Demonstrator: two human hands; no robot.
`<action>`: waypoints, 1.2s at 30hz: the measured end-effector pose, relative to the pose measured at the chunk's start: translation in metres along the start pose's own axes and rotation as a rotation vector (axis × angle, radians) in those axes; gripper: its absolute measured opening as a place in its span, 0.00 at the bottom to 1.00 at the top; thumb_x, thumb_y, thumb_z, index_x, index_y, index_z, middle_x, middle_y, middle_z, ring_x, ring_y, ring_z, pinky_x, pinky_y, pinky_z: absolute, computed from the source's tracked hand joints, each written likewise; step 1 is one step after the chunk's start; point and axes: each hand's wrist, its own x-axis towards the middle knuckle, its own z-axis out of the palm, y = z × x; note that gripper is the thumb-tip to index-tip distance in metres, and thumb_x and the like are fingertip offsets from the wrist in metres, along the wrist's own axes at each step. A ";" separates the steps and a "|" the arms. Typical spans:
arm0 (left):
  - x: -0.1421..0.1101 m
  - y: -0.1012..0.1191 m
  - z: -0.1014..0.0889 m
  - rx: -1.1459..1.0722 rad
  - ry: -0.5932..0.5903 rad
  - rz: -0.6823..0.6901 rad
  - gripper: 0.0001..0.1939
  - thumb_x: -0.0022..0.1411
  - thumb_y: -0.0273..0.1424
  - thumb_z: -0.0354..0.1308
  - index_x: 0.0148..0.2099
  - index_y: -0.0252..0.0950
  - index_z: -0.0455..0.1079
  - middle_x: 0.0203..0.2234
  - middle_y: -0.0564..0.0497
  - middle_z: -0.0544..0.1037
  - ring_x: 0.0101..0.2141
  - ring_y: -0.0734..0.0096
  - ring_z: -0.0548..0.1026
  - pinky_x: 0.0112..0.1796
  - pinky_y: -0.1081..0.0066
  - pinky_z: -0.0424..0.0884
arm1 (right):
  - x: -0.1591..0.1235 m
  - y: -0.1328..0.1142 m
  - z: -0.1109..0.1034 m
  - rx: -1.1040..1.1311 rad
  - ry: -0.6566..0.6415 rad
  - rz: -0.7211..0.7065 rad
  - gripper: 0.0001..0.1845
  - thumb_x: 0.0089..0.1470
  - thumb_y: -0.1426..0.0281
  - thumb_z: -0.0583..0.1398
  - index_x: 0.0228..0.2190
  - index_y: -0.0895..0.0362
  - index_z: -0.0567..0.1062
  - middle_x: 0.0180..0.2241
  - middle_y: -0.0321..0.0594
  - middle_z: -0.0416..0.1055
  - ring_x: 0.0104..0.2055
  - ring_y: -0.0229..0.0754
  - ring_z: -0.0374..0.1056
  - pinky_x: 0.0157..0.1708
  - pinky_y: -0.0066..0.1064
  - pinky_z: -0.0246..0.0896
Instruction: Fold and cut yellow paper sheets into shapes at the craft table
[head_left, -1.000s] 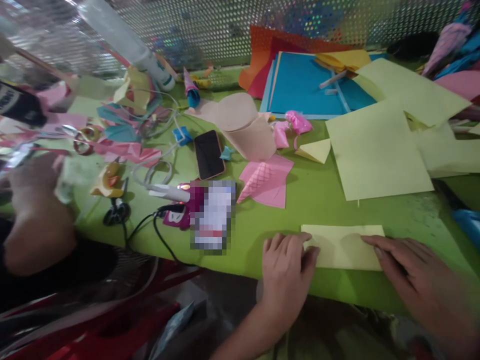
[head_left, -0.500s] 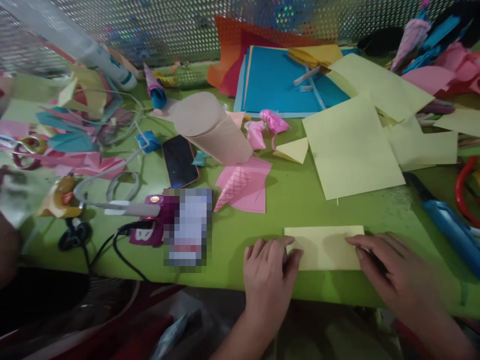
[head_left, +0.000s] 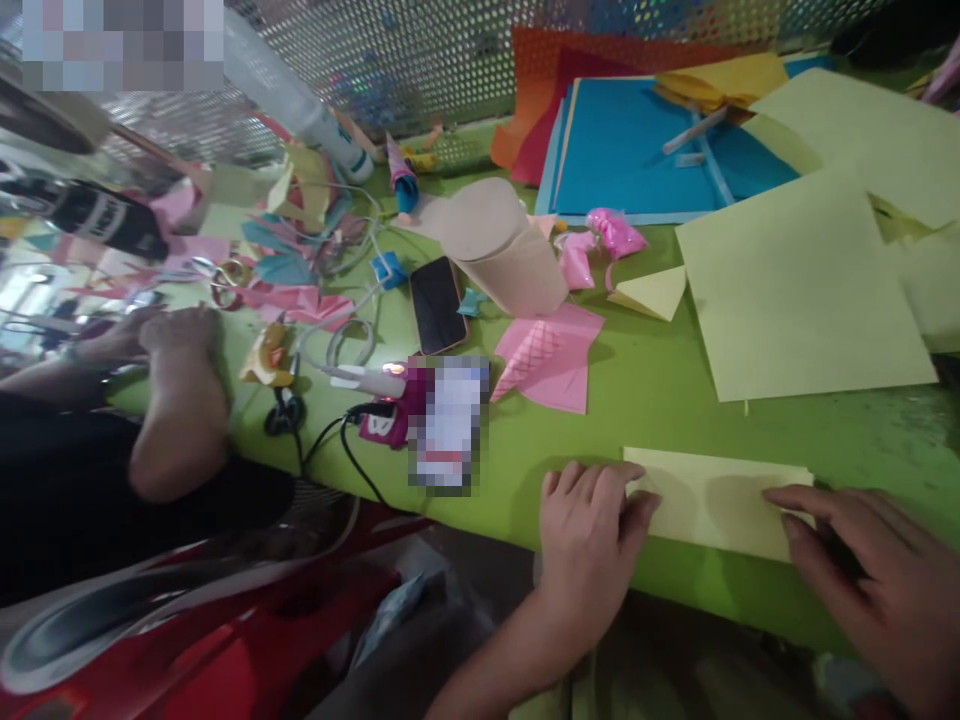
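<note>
A folded strip of pale yellow paper [head_left: 712, 500] lies near the front edge of the green table [head_left: 600, 430]. My left hand [head_left: 589, 550] rests on its left end, fingers curled and the thumb pressed onto the paper. My right hand [head_left: 877, 580] lies over the right end with fingers stretched out, the fingertips pressing the paper down. Neither hand lifts the strip off the table.
Large yellow sheets [head_left: 795, 290], a blue sheet [head_left: 637, 150], a pink folded piece [head_left: 551, 360], a beige paper roll [head_left: 499, 245], a phone [head_left: 437, 305], cables and a plugged-in device [head_left: 382, 415] lie behind. Another person's arm [head_left: 176, 400] rests at the left.
The view has swung, so things sit further right in frame. My hands stay on the yellow strip's two ends. The other person's arm at the left has come back into view.
</note>
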 end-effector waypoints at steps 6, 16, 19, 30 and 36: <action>-0.001 0.000 0.001 -0.009 0.007 0.000 0.03 0.70 0.30 0.60 0.45 0.39 0.73 0.28 0.54 0.78 0.31 0.64 0.71 0.35 0.64 0.57 | 0.003 -0.003 -0.002 0.005 0.021 0.006 0.13 0.67 0.58 0.55 0.47 0.48 0.75 0.42 0.40 0.79 0.43 0.51 0.74 0.40 0.42 0.65; 0.000 -0.003 0.001 0.021 0.007 0.015 0.03 0.70 0.30 0.59 0.45 0.39 0.74 0.27 0.53 0.77 0.32 0.64 0.72 0.37 0.65 0.59 | 0.015 -0.020 -0.014 0.082 0.047 0.004 0.11 0.67 0.65 0.56 0.46 0.49 0.76 0.40 0.40 0.80 0.42 0.48 0.75 0.41 0.41 0.70; 0.000 -0.003 0.001 0.024 0.015 0.028 0.03 0.70 0.30 0.59 0.45 0.39 0.74 0.26 0.54 0.77 0.32 0.65 0.72 0.36 0.65 0.59 | 0.013 -0.019 -0.013 0.084 0.035 0.036 0.11 0.67 0.64 0.56 0.46 0.48 0.77 0.41 0.40 0.80 0.43 0.49 0.75 0.42 0.42 0.70; 0.001 -0.002 0.001 0.043 0.020 0.040 0.03 0.69 0.29 0.60 0.45 0.38 0.73 0.26 0.54 0.77 0.32 0.65 0.72 0.37 0.66 0.59 | 0.013 -0.018 -0.011 0.087 0.047 0.036 0.11 0.68 0.64 0.55 0.47 0.49 0.75 0.42 0.41 0.79 0.45 0.49 0.75 0.43 0.42 0.69; -0.001 0.000 0.000 0.110 -0.042 0.055 0.07 0.69 0.29 0.61 0.49 0.41 0.74 0.32 0.52 0.79 0.35 0.63 0.72 0.38 0.63 0.61 | 0.017 -0.018 -0.010 0.028 0.066 0.026 0.11 0.66 0.64 0.56 0.45 0.50 0.76 0.39 0.42 0.77 0.39 0.48 0.73 0.37 0.39 0.68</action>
